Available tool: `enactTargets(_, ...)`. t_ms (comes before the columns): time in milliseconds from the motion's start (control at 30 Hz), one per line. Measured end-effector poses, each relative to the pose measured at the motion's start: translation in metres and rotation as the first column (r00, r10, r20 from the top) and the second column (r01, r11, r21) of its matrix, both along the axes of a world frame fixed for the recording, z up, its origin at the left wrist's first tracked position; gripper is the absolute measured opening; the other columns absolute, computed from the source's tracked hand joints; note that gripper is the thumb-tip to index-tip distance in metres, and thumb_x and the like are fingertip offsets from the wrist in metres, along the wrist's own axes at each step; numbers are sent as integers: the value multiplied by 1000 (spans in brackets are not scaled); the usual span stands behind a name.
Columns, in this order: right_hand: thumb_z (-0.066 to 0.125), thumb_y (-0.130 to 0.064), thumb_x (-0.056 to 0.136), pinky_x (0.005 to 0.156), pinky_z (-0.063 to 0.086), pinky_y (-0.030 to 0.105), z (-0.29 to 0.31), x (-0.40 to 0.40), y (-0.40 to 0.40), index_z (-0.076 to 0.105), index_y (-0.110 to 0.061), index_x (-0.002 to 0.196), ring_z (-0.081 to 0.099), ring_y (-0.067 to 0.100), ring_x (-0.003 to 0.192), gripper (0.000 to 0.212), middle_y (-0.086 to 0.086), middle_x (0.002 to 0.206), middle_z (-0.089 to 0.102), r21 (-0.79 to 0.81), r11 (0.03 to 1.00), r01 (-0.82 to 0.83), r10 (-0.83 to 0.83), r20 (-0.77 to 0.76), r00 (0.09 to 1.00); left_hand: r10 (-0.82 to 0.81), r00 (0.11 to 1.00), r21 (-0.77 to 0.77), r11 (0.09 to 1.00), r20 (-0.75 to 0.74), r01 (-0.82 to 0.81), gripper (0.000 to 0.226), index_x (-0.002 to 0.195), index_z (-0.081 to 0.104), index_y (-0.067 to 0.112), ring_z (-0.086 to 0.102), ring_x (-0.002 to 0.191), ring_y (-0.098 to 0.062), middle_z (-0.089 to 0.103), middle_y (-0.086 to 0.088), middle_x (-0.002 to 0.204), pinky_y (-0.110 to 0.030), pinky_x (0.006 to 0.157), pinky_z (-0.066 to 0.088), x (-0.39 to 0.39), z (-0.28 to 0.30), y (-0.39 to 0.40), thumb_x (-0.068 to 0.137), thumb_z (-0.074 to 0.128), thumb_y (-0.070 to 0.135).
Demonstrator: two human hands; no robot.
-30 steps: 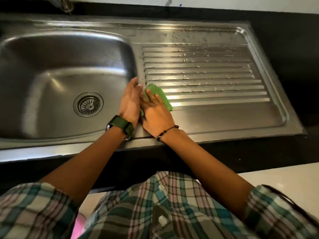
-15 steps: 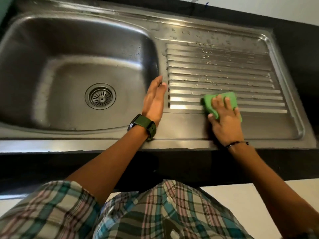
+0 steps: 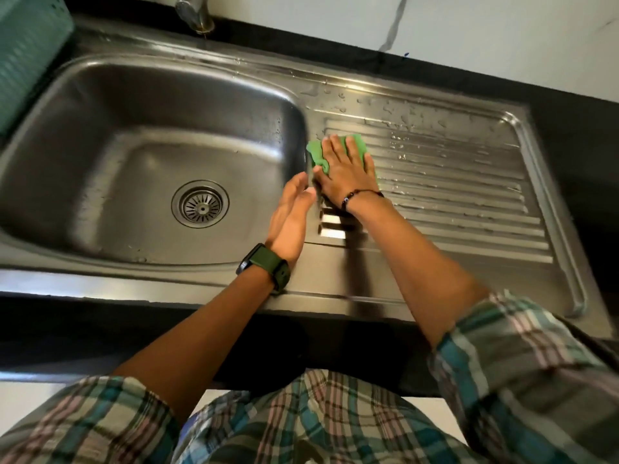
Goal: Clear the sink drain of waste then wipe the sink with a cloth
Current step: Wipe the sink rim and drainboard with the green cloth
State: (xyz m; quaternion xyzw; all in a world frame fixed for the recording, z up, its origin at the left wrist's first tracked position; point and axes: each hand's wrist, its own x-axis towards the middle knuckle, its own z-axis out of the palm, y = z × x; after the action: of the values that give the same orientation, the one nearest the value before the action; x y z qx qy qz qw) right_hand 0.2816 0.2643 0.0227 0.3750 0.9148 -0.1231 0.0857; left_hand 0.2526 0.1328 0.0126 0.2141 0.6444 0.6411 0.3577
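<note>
The green cloth (image 3: 338, 152) lies flat on the ribbed draining board (image 3: 469, 182), at its far left corner, right up against the edge of the basin. It is a bright, slightly crumpled square, bunched a little at its left side where it nears the basin rim. The right hand (image 3: 345, 169) presses down on it with the fingers (image 3: 335, 145) straight and spread, palm flat on the fabric, so only the cloth's far edge and left side show around the hand. A dark beaded bracelet (image 3: 360, 195) circles that wrist.

The left hand (image 3: 291, 216) stands on edge just beside the right, on the strip between basin and draining board, its fingers straight and together, holding nothing. A watch with a green strap (image 3: 268, 262) sits on that wrist.

The stainless steel sink (image 3: 140, 155) looks dull and wet, with the round drain strainer (image 3: 200, 204) near the middle of its floor. Water drops bead along the far edge of the draining board. A tap spout (image 3: 194, 13) hangs over the sink's back rim, and a teal ribbed object (image 3: 26, 55) stands at the far left corner of the surface.
</note>
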Motion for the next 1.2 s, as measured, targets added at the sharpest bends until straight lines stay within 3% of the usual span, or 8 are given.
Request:
enactTargets(67,24,-40,97,117,-4,45,1,-3,2,4,-23,148,-9,19,146,57,-6,159,-3,16,999,-40,40,19,999,3,1000,-5,1000,7,-3,65,138,36,18,36,134,-14,39,-3,146,-33,114,25,0,2,-2,78,40,44)
enactTargets(233,28,-38,96,117,-1,42,0,66,-63,13,-27,147,-1,16,146,54,-8,158,8,49,981,-186,188,-48,981,60,998,3,998,0,-60,64,136,39,16,38,133,-15,43,-4,143,-29,112,26,4,4,-3,78,41,41)
enactTargets(367,19,-45,92,115,-8,34,-1,116,-117,12,-29,147,-1,12,146,57,-10,158,9,47,974,-223,224,-43,974,58,998,-1,998,11,-58,63,135,40,17,40,131,-14,44,-3,143,-33,113,27,2,1,-2,77,41,43)
enactTargets(667,29,-39,95,117,1,42,-10,66,-66,17,-29,146,2,13,146,53,-10,157,15,90,970,-227,236,-109,966,92,992,-23,995,-80,-95,61,134,41,15,42,127,-14,46,-6,140,-12,97,34,4,0,-2,78,39,39)
enactTargets(967,27,-37,97,117,0,50,-4,-37,20,16,-22,147,-3,18,146,53,-5,158,8,13,992,-123,124,-70,990,80,988,-56,995,-133,-88,67,141,32,15,33,135,-13,35,-4,148,-20,104,24,6,9,-5,80,37,42)
enactTargets(1100,24,-37,98,118,0,46,-4,1,-12,15,-22,147,-2,18,146,52,-5,158,10,44,987,-154,157,-73,985,138,980,-64,987,-146,-149,44,138,38,11,39,124,-8,42,-8,144,3,88,29,4,6,-3,95,41,23)
enactTargets(1200,28,-38,95,117,-1,42,-9,61,-65,18,-24,146,0,17,146,54,-5,158,13,70,980,-188,197,-143,970,166,979,-54,983,-116,-173,40,135,41,10,41,129,-14,45,-9,142,-9,99,28,3,2,-2,96,41,19)
